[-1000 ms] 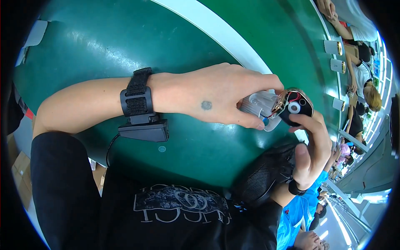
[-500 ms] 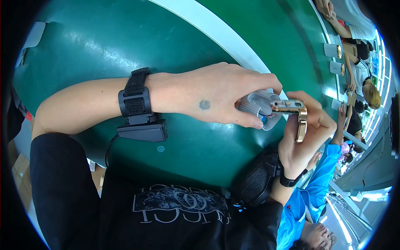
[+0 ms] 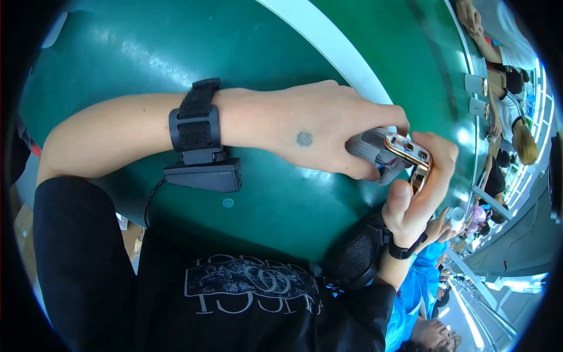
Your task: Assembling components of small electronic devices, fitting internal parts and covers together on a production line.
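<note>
My left hand (image 3: 319, 132), a strapped black device at its wrist, is closed round a translucent grey plastic housing (image 3: 370, 146). The housing's open end points right. My right hand (image 3: 427, 190) grips a shiny gold-rimmed end cap (image 3: 409, 148) with small openings in its edge, the thumb below and the fingers behind it. The cap sits tilted at the housing's open end, one edge against or very close to it. Whether the two parts are joined cannot be made out; the inside of the housing is mostly hidden.
A green work surface (image 3: 264, 53) is crossed by a pale strip (image 3: 334, 44). Clear housings with gold ends (image 3: 476, 85) stand at the far right. A small translucent disc (image 3: 228, 203) lies near me. A black mesh object (image 3: 358, 249) and a blue-clad co-worker (image 3: 413, 293) are at lower right.
The gold-rimmed cap has turned and come closer to the housing's open end. Both hands have shifted: the left slightly right, the right slightly left.
</note>
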`<state>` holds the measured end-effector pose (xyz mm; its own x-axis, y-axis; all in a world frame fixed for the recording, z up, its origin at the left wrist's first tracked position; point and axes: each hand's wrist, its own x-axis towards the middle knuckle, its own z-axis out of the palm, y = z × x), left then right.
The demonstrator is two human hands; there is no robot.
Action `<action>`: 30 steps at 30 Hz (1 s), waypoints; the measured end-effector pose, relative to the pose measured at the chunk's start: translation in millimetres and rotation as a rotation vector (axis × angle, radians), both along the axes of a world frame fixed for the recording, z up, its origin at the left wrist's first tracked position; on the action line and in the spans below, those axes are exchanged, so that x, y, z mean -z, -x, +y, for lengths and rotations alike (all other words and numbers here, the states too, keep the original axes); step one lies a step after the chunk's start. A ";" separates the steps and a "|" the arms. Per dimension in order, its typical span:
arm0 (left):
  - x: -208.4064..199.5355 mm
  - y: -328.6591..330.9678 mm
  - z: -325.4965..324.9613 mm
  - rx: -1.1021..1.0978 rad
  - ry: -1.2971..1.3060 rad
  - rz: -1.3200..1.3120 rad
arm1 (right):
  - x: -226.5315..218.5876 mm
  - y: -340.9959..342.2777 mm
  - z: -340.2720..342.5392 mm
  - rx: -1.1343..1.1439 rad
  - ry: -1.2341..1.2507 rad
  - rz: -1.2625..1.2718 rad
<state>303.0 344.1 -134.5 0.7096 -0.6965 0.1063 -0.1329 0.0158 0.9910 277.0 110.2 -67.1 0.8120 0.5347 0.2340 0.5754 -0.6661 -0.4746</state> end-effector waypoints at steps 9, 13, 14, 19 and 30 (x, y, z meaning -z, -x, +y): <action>-2.3 -1.9 6.7 0.009 0.070 0.111 | -5.3 -1.9 15.4 0.006 0.065 -0.173; 0.2 2.9 -1.6 0.004 0.039 0.065 | -3.1 2.0 9.4 -0.002 0.094 -0.174; -0.7 3.1 -2.6 -0.004 0.032 0.048 | -2.6 2.4 9.1 0.002 0.095 -0.172; -1.3 3.4 -3.2 0.006 -0.019 0.079 | -0.7 2.4 10.0 0.009 0.100 -0.150; 8.2 5.9 -9.0 -0.077 0.054 -0.071 | -4.7 3.6 12.4 0.044 0.199 -0.073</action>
<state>297.2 335.1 -142.7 0.7501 -0.6321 0.1945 -0.2059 0.0562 0.9769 273.4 122.6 -62.4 0.8204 0.5407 0.1862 0.5717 -0.7679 -0.2889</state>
